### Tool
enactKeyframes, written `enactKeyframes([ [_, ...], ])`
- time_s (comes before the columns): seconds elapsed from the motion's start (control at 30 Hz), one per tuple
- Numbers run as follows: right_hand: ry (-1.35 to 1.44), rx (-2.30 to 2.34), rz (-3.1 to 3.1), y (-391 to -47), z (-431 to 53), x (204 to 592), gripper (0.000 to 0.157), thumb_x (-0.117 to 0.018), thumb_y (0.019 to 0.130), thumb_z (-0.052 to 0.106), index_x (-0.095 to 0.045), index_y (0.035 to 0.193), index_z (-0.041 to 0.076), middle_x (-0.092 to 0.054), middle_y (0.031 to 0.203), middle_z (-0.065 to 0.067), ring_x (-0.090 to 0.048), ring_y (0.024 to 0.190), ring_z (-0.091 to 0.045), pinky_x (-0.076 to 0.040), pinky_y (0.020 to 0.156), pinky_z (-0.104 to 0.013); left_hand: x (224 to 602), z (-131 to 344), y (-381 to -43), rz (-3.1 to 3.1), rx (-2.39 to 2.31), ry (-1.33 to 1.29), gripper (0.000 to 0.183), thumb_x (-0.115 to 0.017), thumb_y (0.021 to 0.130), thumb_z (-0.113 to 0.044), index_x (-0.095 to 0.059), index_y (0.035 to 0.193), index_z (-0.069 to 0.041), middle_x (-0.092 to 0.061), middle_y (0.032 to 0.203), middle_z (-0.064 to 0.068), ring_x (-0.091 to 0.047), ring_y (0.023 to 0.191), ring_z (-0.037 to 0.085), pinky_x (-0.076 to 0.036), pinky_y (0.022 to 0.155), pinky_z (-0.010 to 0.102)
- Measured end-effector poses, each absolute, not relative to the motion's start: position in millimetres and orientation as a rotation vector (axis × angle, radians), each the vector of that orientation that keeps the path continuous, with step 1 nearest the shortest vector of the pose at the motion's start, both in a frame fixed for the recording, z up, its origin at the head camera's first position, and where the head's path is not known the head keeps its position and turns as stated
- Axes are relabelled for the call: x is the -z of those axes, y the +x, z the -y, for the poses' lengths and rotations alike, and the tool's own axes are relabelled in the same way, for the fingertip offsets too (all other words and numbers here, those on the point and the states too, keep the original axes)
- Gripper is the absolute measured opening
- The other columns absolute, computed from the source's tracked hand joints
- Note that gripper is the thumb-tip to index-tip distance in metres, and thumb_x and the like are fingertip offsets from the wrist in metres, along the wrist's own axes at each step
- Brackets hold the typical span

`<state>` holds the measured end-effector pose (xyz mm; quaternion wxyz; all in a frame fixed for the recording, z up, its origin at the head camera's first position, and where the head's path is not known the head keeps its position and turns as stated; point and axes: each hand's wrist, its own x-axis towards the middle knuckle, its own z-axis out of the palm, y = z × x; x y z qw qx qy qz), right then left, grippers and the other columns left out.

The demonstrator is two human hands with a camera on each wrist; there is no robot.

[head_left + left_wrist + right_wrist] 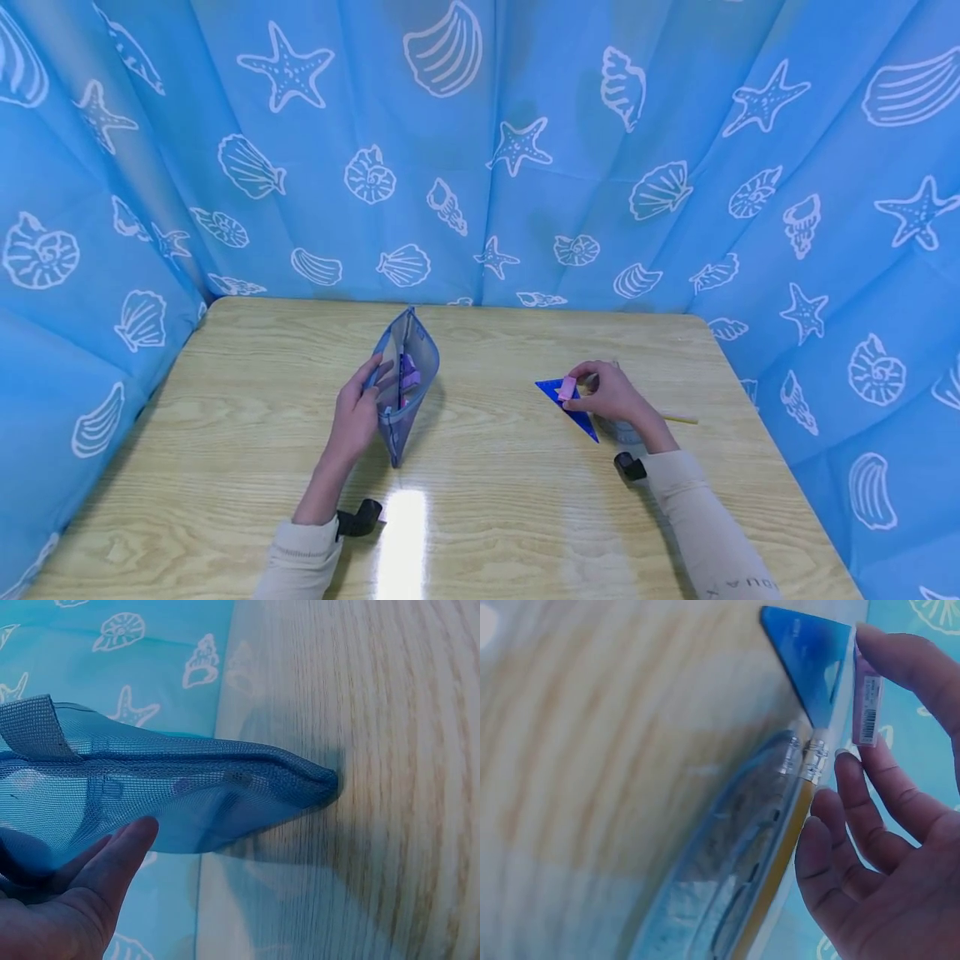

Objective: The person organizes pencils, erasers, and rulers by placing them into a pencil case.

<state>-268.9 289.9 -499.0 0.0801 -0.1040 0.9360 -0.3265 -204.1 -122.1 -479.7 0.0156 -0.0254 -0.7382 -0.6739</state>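
Note:
A blue mesh zip pouch stands upright on the table with its mouth spread wide. My left hand grips its left side, fingers over the rim and the thumb along the outer mesh. Purple items show inside, too small to name. Between thumb and fingertips, my right hand pinches a small pink eraser with a barcode on its sleeve. In the head view the eraser overlaps a blue triangular set square. Under that hand lie a yellow pencil and a clear plastic piece, partly hidden.
The wood-grain table ends at a blue curtain printed with white shells and starfish, behind and on both sides. A black wrist camera sits on the left wrist, another on the right.

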Motion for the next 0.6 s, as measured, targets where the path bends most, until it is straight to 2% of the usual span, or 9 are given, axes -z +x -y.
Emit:
enactKeyframes([
  [0.2,-0.396,1.071,-2.775,-265.3,-293.0,499.4,0.042,-0.085,0.082,0.021,-0.069,0.117,0.005,-0.068,0.110,-0.012,-0.060,0.091,-0.025,-0.048,0.082,-0.039,480.8,122.2,-202.4,2.293,2.091,-0.098,0.054,-0.023,0.103,0.001,-0.025,0.157,0.006,-0.042,0.155,0.027,-0.047,0.138,0.045,-0.049,0.109,0.052],
  [0.43,-0.474,1.205,-2.746,-263.0,-287.7,494.3,0.045,-0.086,0.081,0.019,-0.067,0.120,0.005,-0.068,0.115,-0.012,-0.061,0.107,-0.034,-0.057,0.092,-0.052,478.7,122.5,-203.5,2.296,2.100,-0.099,0.055,-0.023,0.103,0.000,-0.025,0.158,0.005,-0.042,0.155,0.026,-0.047,0.139,0.044,-0.049,0.110,0.050],
  [0.6,-0.493,1.314,-2.692,-263.3,-283.9,492.6,0.046,-0.085,0.081,0.013,-0.065,0.122,0.004,-0.067,0.116,-0.012,-0.060,0.113,-0.035,-0.055,0.099,-0.055,479.2,122.6,-204.5,2.300,2.096,-0.101,0.055,-0.023,0.104,0.000,-0.025,0.158,0.004,-0.043,0.155,0.026,-0.048,0.139,0.044,-0.050,0.109,0.050],
])
